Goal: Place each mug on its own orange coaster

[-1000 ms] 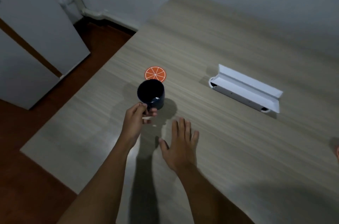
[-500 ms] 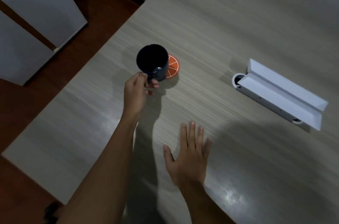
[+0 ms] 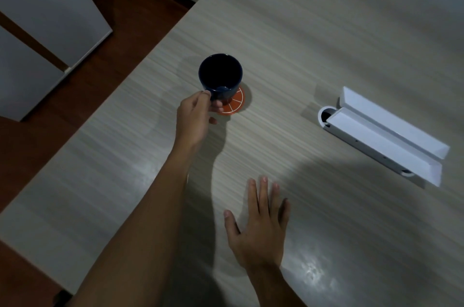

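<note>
A dark blue mug [image 3: 220, 76] stands upright over an orange-slice coaster [image 3: 235, 103] on the wooden table [image 3: 313, 55], covering most of it; only the coaster's right and near edge shows. My left hand [image 3: 194, 119] pinches the mug's handle on its near side. Whether the mug's base touches the coaster I cannot tell. My right hand [image 3: 258, 226] lies flat on the table nearer to me, fingers spread, holding nothing.
A long white open cable box [image 3: 386, 136] is set into the table at the right. The table's left edge runs diagonally, with dark wooden floor [image 3: 120, 17] and a white cabinet [image 3: 42, 17] beyond it.
My left hand has carried the mug from beside the coaster to over it. My right hand has stayed flat on the table.
</note>
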`<act>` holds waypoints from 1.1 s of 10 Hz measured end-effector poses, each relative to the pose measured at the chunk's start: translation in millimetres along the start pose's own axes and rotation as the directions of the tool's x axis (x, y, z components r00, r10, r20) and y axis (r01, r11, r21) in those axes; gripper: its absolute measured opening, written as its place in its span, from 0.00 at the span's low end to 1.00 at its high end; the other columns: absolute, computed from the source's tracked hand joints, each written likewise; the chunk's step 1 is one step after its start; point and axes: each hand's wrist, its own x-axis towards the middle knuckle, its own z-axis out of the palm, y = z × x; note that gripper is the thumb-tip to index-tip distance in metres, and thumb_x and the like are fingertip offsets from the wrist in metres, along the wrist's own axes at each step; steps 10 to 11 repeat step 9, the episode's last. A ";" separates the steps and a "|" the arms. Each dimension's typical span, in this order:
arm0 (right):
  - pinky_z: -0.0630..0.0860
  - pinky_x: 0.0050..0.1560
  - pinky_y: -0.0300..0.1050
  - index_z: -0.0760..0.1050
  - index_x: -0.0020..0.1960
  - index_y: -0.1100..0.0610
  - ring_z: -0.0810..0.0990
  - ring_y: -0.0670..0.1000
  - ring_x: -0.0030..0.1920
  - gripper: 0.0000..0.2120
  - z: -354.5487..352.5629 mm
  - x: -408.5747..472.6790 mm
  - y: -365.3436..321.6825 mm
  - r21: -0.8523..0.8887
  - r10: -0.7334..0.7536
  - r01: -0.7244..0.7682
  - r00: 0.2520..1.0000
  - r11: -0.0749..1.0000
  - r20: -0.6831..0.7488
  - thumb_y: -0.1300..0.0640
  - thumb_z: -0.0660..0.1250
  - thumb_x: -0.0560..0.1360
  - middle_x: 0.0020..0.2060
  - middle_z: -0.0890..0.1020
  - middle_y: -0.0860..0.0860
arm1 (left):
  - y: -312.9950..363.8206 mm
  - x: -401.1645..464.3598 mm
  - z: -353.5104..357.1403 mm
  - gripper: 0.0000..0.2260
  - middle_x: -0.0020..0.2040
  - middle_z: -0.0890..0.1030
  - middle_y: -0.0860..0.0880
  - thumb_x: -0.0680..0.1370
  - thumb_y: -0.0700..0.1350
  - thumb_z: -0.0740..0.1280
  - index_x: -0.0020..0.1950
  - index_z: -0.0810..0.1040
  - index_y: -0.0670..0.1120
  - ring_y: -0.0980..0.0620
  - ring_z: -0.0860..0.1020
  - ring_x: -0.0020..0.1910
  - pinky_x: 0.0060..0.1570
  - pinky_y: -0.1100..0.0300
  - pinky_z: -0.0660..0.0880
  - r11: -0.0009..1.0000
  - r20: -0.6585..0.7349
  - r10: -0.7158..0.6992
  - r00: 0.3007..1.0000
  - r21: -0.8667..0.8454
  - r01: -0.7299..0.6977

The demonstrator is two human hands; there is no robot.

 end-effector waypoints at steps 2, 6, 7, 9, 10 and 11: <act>0.47 0.79 0.64 0.51 0.83 0.49 0.44 0.57 0.83 0.41 1.5 0.2 0.4 0.014 0.012 -0.012 1.000 1.000 -0.008 0.30 0.54 0.76 0.83 0.51 0.51 | 0.0 4.9 7.3 0.13 0.38 0.85 0.47 0.77 0.47 0.59 0.40 0.82 0.47 0.48 0.83 0.42 0.39 0.48 0.78 1.000 -0.006 -0.028 1.000 -0.011 0.028; 0.51 0.79 0.66 0.53 0.82 0.49 0.46 0.57 0.83 0.40 2.1 -0.2 0.8 0.034 0.007 -0.006 1.000 0.999 -0.025 0.33 0.57 0.76 0.83 0.53 0.50 | 4.5 4.5 2.5 0.20 0.42 0.85 0.45 0.80 0.45 0.59 0.30 0.78 0.54 0.47 0.84 0.41 0.42 0.46 0.78 0.998 0.071 -0.045 0.996 0.054 0.041; 0.51 0.79 0.66 0.54 0.82 0.49 0.47 0.57 0.83 0.40 2.7 1.3 1.4 0.044 0.007 -0.006 0.999 0.999 -0.031 0.33 0.58 0.76 0.83 0.53 0.50 | 5.5 3.9 -2.4 0.12 0.47 0.87 0.42 0.82 0.45 0.61 0.39 0.73 0.47 0.46 0.86 0.38 0.40 0.51 0.76 0.998 0.097 -0.061 0.993 0.017 0.059; 0.47 0.80 0.64 0.50 0.82 0.48 0.44 0.56 0.83 0.40 -0.2 0.6 0.4 0.030 -0.014 0.015 0.999 0.999 -0.047 0.32 0.54 0.77 0.83 0.49 0.50 | -1.8 -16.7 -15.9 0.12 0.56 0.86 0.47 0.81 0.55 0.64 0.59 0.71 0.49 0.41 0.87 0.39 0.36 0.52 0.80 0.992 0.094 -0.076 0.993 -0.092 0.084; 0.47 0.80 0.64 0.50 0.82 0.48 0.44 0.56 0.83 0.40 -0.2 0.6 0.4 0.030 -0.014 0.015 0.999 0.999 -0.047 0.32 0.54 0.77 0.83 0.49 0.50 | -1.8 -16.7 -15.9 0.12 0.56 0.86 0.47 0.81 0.55 0.64 0.59 0.71 0.49 0.41 0.87 0.39 0.36 0.52 0.80 0.992 0.094 -0.076 0.993 -0.092 0.084; 0.47 0.80 0.64 0.50 0.82 0.48 0.44 0.56 0.83 0.40 -0.2 0.6 0.4 0.030 -0.014 0.015 0.999 0.999 -0.047 0.32 0.54 0.77 0.83 0.49 0.50 | -1.8 -16.7 -15.9 0.12 0.56 0.86 0.47 0.81 0.55 0.64 0.59 0.71 0.49 0.41 0.87 0.39 0.36 0.52 0.80 0.992 0.094 -0.076 0.993 -0.092 0.084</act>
